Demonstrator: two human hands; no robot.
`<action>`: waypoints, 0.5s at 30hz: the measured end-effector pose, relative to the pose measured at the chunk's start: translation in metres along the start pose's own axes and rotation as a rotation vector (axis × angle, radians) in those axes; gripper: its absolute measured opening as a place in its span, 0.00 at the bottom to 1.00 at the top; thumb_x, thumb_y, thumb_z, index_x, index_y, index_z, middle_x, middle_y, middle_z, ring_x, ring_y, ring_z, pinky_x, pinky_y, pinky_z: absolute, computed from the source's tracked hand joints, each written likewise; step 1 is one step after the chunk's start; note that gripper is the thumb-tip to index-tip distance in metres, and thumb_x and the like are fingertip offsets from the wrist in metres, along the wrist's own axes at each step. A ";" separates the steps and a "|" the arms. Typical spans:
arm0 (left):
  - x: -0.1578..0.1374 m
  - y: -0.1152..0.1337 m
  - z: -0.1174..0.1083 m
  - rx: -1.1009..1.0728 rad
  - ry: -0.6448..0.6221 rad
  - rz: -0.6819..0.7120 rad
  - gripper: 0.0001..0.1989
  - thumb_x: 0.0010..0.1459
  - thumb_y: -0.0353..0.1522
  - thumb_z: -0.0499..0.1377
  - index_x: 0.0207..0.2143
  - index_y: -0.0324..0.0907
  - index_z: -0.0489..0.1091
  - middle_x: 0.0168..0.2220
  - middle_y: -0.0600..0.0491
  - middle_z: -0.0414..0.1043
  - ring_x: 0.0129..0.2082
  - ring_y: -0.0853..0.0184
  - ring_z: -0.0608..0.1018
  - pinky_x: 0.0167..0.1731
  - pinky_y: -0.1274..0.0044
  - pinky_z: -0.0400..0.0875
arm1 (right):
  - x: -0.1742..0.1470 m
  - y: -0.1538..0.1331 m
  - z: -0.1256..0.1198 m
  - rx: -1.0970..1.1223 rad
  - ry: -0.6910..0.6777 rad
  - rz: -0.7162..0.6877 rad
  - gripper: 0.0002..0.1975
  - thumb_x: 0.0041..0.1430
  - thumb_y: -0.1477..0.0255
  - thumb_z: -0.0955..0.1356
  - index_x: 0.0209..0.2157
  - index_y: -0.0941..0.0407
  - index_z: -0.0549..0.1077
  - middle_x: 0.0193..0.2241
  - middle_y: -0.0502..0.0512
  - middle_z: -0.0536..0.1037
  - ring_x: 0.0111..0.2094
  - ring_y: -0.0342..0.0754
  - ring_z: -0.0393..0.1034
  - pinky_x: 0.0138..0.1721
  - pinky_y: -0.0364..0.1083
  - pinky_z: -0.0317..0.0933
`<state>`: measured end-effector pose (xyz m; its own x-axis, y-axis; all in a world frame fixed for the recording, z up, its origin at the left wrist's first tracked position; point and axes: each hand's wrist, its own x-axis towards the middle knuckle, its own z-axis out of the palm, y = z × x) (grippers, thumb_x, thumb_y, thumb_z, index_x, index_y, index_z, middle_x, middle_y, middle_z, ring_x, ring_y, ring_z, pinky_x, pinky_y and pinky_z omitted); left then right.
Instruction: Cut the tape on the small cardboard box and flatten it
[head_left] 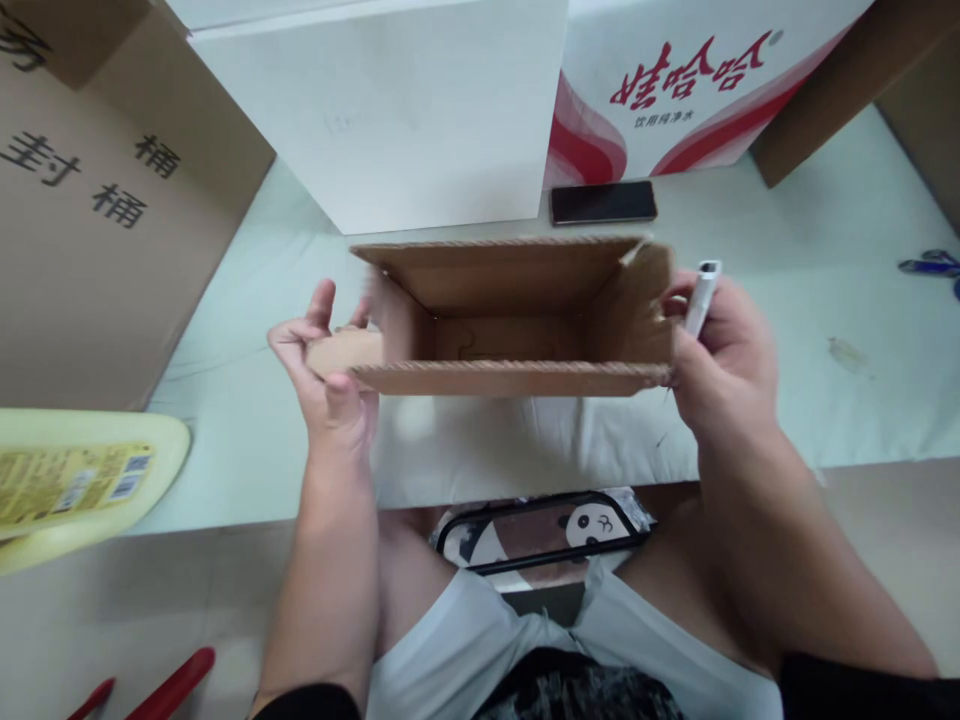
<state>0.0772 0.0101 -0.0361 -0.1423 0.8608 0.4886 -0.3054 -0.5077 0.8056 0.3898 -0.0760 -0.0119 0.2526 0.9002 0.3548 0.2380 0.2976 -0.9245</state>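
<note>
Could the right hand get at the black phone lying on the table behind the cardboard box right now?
Probably not straight away. The right hand grips the cardboard box and a white pen, and the box stands between it and the phone. The table beside the box looks free.

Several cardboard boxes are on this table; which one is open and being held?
The small brown box in the middle, open at the top, with the left hand and right hand at its ends. The bigger boxes behind stand untouched.
</note>
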 end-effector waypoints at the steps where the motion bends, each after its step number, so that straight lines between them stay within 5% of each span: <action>1: -0.001 0.000 0.001 0.004 -0.021 -0.010 0.36 0.41 0.55 0.76 0.36 0.47 0.57 0.51 0.53 0.74 0.50 0.66 0.77 0.55 0.72 0.71 | 0.000 -0.001 0.000 0.058 0.008 -0.049 0.11 0.62 0.64 0.72 0.45 0.51 0.77 0.49 0.55 0.80 0.45 0.50 0.76 0.46 0.50 0.71; 5: -0.004 0.002 0.003 0.024 -0.073 -0.042 0.32 0.46 0.50 0.76 0.34 0.46 0.56 0.60 0.53 0.70 0.57 0.61 0.75 0.62 0.64 0.66 | -0.002 -0.008 -0.001 0.020 -0.013 -0.169 0.10 0.63 0.63 0.72 0.45 0.50 0.79 0.52 0.55 0.79 0.55 0.53 0.74 0.55 0.54 0.67; 10: -0.005 0.007 0.002 0.061 -0.141 0.045 0.24 0.47 0.44 0.76 0.37 0.47 0.67 0.58 0.54 0.75 0.58 0.57 0.76 0.63 0.62 0.65 | -0.005 -0.014 -0.005 -0.135 -0.081 -0.256 0.11 0.64 0.66 0.72 0.47 0.48 0.81 0.56 0.54 0.79 0.58 0.53 0.74 0.58 0.53 0.67; 13: -0.011 0.008 0.002 0.076 -0.223 0.045 0.19 0.57 0.47 0.67 0.45 0.46 0.75 0.56 0.51 0.79 0.62 0.54 0.75 0.67 0.59 0.62 | -0.007 -0.011 -0.006 -0.082 -0.122 -0.256 0.18 0.64 0.66 0.71 0.55 0.46 0.78 0.59 0.54 0.78 0.61 0.54 0.72 0.62 0.55 0.65; 15: -0.016 0.008 0.003 0.063 -0.258 0.008 0.26 0.61 0.53 0.60 0.51 0.45 0.76 0.57 0.48 0.78 0.65 0.51 0.72 0.70 0.57 0.57 | -0.008 -0.008 -0.005 -0.037 -0.139 -0.235 0.20 0.65 0.65 0.70 0.58 0.46 0.76 0.61 0.55 0.76 0.63 0.56 0.70 0.64 0.58 0.63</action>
<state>0.0798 -0.0077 -0.0360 0.1024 0.8236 0.5578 -0.2453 -0.5225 0.8166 0.3906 -0.0874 -0.0069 0.0560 0.8432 0.5346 0.3096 0.4944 -0.8122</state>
